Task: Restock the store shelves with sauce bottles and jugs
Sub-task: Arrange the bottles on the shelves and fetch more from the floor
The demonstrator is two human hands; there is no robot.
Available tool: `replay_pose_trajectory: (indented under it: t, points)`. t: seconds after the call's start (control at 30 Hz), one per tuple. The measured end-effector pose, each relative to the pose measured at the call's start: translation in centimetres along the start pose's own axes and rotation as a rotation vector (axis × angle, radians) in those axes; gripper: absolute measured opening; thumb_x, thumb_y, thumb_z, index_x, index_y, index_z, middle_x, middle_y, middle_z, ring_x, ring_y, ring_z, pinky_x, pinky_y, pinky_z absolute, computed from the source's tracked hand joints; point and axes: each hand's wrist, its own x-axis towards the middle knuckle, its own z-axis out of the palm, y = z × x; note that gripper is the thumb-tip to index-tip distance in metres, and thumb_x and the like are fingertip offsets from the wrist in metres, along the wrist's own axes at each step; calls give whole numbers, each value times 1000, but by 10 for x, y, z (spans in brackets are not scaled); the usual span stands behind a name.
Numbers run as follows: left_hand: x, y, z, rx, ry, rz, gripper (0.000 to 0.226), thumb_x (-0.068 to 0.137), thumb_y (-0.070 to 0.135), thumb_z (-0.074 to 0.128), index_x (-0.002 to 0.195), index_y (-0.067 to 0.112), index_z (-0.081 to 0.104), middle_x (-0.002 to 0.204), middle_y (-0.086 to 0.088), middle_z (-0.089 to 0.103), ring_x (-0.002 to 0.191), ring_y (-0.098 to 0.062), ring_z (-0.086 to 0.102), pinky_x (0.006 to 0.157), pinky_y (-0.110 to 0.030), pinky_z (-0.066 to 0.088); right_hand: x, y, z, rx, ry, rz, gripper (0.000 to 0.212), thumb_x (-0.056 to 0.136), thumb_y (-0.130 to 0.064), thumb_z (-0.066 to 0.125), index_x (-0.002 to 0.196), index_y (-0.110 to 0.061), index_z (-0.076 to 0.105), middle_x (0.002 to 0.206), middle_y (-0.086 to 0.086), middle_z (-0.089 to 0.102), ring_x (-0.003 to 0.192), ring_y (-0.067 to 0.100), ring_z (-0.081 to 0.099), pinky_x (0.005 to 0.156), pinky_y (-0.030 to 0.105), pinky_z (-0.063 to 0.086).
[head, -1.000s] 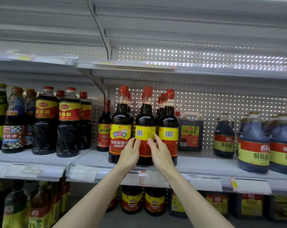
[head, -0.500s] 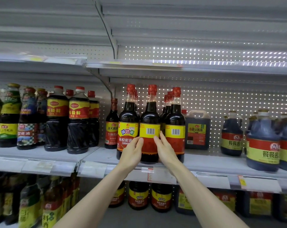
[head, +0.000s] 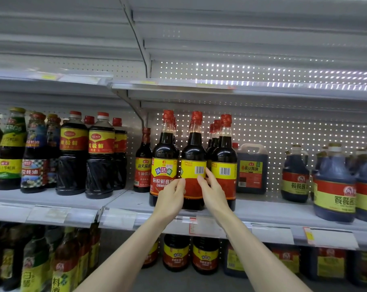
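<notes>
Two hands: left hand (head: 170, 200) and right hand (head: 213, 192) reach up and bracket one sauce bottle from either side.
Left hand: fingers curled, tips pressed to the bottle's left flank at the red band of the label; nothing else is held.
Right hand: thumb on the label face just under the barcode, fingers wrapped round the right flank, half closed on the bottle.
Price strip (head: 199, 226): runs along the shelf lip just beneath both wrists.
Middle bottle (head: 193, 148): upright at the front of the shelf (head: 262, 206), tight between two like bottles.
Look: dark sauce, tall thin neck, red cap, yellow-over-red label, with the barcode side turned outward.
Step, by my reading: facing the bottle so its front shows, as on the left neighbour (head: 163, 171).
Doing it well: spin it on its own axis with the base flat. Grip low, because a tall, narrow bottle near the lip could tip. Avoid dragging the neighbours round.
Right neighbour (head: 224, 152): barcode outward too, so it probably needs the same turn.
Behind: more red caps (head: 215, 126) in rows, and a brown jug (head: 252, 169) further right, in front of the perforated back panel.
</notes>
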Motion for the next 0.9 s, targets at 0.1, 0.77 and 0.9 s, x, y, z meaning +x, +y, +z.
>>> replay_pose_trajectory:
  t: [0.1,0.77,0.9]
  points:
    - [3,-4,-2,-23,25,-18,33,103,36,34,120,20,57,107,6,64,103,-11,60,90,-32,51,1,0,1,10,0,3,51,100,-40,43,149,-30,29,140,0,48,121,14,51,91,28,48]
    - [0,-1,-5,28,-33,-3,30,102,37,36,106,23,62,103,8,67,97,-5,60,89,-29,50,6,9,6,-62,52,-39,54,99,-36,49,148,-25,31,136,-4,51,111,8,50,86,23,43]
    - [2,-7,-3,56,-11,-13,38,102,36,36,132,17,52,126,3,60,108,-6,55,84,-21,44,3,12,6,-100,97,-49,52,99,-35,48,148,-25,33,138,-2,50,115,8,50,83,20,48]
